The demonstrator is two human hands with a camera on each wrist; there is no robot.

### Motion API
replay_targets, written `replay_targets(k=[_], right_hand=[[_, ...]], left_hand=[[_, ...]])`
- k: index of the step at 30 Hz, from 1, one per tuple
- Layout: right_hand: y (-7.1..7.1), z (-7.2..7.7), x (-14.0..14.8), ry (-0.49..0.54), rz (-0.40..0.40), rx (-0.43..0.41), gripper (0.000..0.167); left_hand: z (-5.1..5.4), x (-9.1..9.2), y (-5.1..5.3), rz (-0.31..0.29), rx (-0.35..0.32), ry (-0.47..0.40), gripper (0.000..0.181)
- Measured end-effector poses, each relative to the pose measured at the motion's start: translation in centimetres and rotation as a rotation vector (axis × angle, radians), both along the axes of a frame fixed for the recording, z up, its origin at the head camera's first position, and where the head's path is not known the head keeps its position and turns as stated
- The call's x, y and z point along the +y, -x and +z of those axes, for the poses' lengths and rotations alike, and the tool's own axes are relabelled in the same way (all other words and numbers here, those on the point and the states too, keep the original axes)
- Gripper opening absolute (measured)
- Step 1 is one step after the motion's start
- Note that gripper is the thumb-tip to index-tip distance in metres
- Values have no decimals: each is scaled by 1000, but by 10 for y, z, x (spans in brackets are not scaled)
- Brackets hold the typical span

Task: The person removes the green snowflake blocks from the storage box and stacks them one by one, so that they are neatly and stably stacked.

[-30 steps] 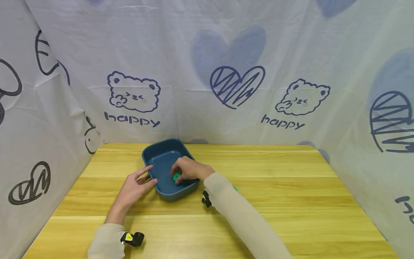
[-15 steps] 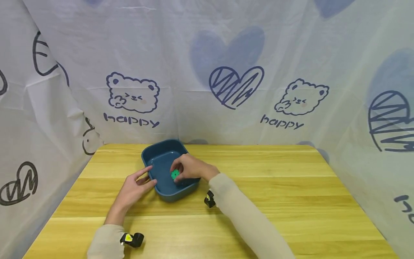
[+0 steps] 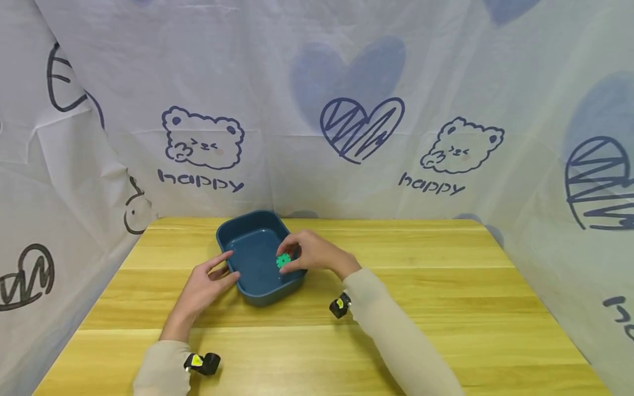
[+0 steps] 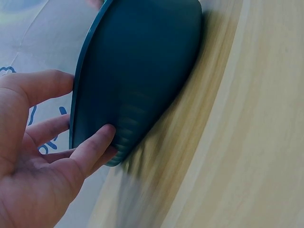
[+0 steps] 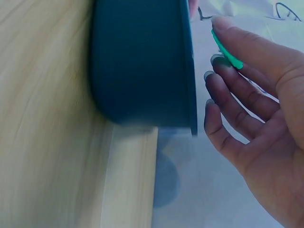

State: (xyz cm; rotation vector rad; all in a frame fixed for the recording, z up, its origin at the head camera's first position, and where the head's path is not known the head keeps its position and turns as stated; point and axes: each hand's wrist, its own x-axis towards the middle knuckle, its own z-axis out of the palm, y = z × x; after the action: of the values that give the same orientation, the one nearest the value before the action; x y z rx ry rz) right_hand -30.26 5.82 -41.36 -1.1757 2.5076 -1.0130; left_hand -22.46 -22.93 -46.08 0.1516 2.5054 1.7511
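Observation:
A blue rounded rectangular tray (image 3: 252, 264) stands at the back left of the wooden table, tilted slightly in the head view. My left hand (image 3: 205, 283) is at its left side with spread fingers. The index fingertip touches near the rim, and the thumb (image 4: 97, 145) rests against the outer wall. Above the right part of the tray, my right hand (image 3: 317, 253) pinches a small green interlocking disc (image 3: 283, 260) with a notched edge. In the right wrist view the disc (image 5: 228, 54) shows edge-on between thumb and index finger, and the other fingers are loosely bent.
The light wooden table (image 3: 421, 264) runs forward and to the right of the tray. A white printed cloth (image 3: 277, 165) hangs right behind the table's back edge and along both sides. Black wrist cameras (image 3: 339, 306) sit on both sleeves.
My right hand has lifted the green disc from inside the tray and moved it right, towards the right rim. The left hand and tray stay in place. A green bit by the right sleeve is now out of sight.

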Motion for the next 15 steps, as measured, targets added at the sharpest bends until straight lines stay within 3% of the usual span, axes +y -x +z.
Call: replay_targets(k=[6, 15], right_hand=[[-13, 0, 33, 32, -81, -41, 27], [-34, -6, 77, 56, -179, 8, 29]], left_hand=[[0, 1, 0, -6, -1, -17, 69], [1, 0, 0, -1, -3, 1, 69]])
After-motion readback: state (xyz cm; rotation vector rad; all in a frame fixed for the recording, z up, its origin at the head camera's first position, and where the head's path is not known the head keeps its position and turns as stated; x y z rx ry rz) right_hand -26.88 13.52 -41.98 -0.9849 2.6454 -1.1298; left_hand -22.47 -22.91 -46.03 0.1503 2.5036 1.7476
